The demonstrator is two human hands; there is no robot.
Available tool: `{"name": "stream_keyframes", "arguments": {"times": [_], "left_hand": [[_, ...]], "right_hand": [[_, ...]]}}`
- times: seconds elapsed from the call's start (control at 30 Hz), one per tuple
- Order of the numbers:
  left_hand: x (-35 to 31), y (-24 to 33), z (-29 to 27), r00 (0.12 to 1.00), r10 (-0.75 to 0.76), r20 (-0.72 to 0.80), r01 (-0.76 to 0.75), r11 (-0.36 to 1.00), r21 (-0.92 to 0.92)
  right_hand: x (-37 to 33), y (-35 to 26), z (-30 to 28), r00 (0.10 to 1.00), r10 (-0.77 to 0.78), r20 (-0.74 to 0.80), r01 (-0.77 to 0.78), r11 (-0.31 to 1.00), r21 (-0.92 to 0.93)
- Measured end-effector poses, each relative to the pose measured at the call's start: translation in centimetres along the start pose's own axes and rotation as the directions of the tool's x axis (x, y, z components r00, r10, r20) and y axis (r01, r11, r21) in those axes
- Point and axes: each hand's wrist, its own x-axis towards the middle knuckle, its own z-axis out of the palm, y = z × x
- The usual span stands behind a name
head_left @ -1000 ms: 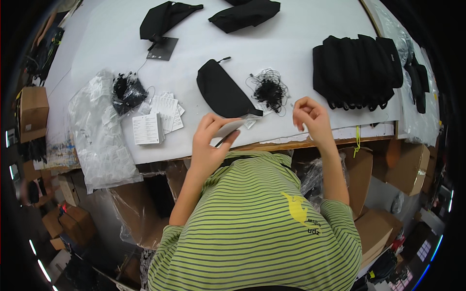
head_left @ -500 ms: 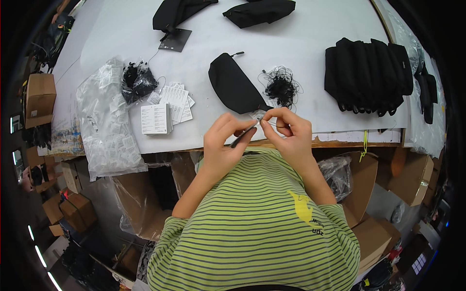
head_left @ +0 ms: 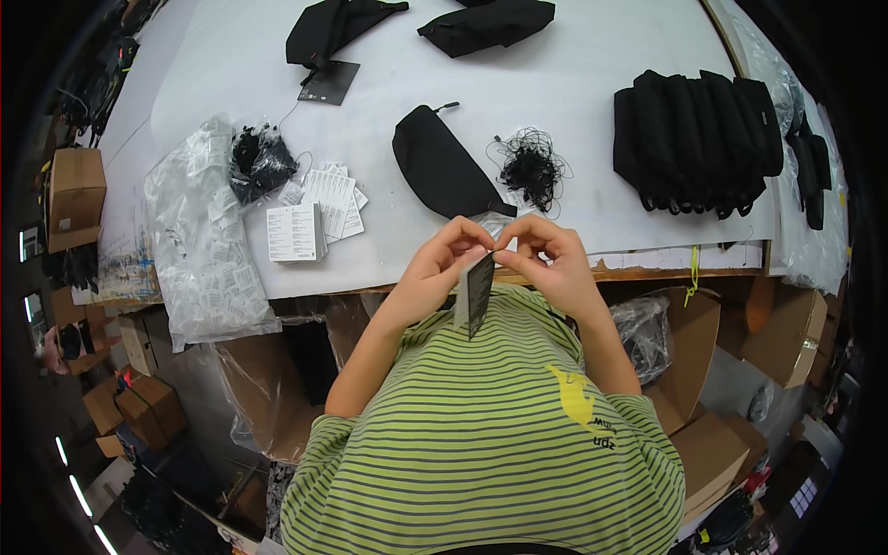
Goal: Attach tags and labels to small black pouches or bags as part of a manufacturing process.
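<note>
Pinching at a small corner seems to be the step in hand. The left hand [head_left: 433, 277] grasps the upper end of a dark card [head_left: 477, 294], which hangs before the striped shirt [head_left: 481, 416]. The right hand [head_left: 553, 261] brings its thumb and forefinger to this same corner; whether they grip a thin string, I cannot tell. In my judgement, the next move calls for a steady left pinch and fine work by the right fingertips, because these fingers hide the corner.

Around them, from left to right, lie a clear bag of labels [head_left: 199, 268], a small bag of black strings [head_left: 259, 159], a stack of white cards [head_left: 292, 233], a black pouch [head_left: 444, 165] just beyond the hands, a tangle of strings [head_left: 531, 171] and a row of black pouches [head_left: 694, 139]. The near pouch and the tangle leave little space in front.
</note>
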Motion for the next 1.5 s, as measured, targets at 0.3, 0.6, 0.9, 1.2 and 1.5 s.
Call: {"name": "stream_keyframes", "arguments": {"times": [0.3,0.6,0.9,1.2,1.5], "left_hand": [[2.1,0.6,1.5,0.993,0.071,-0.097,-0.056,0.987,0.151],[6.8,-5.5,-1.6,0.902,0.408,0.14,-0.215,0.144,0.966],[-0.3,-1.7,-0.5,0.748,0.661,-0.051,-0.199,0.297,0.934],[-3.4,-0.5,-0.6,0.75,0.325,-0.576,0.034,0.851,0.524],[-3.7,1.8,-0.2,0.6,0.555,-0.576,-0.261,0.816,0.516]], "right_hand": [[0.6,-0.8,-1.4,0.958,0.236,0.161,-0.273,0.923,0.27],[-0.3,1.2,-4.9,0.959,0.207,-0.194,-0.201,0.978,0.052],[2.1,2.1,1.3,0.987,-0.039,-0.153,-0.034,0.894,-0.446],[2.8,1.7,4.4,0.958,-0.273,0.086,0.282,0.847,-0.451],[2.5,0.6,1.5,0.993,-0.005,0.12,-0.037,0.938,0.344]]}}
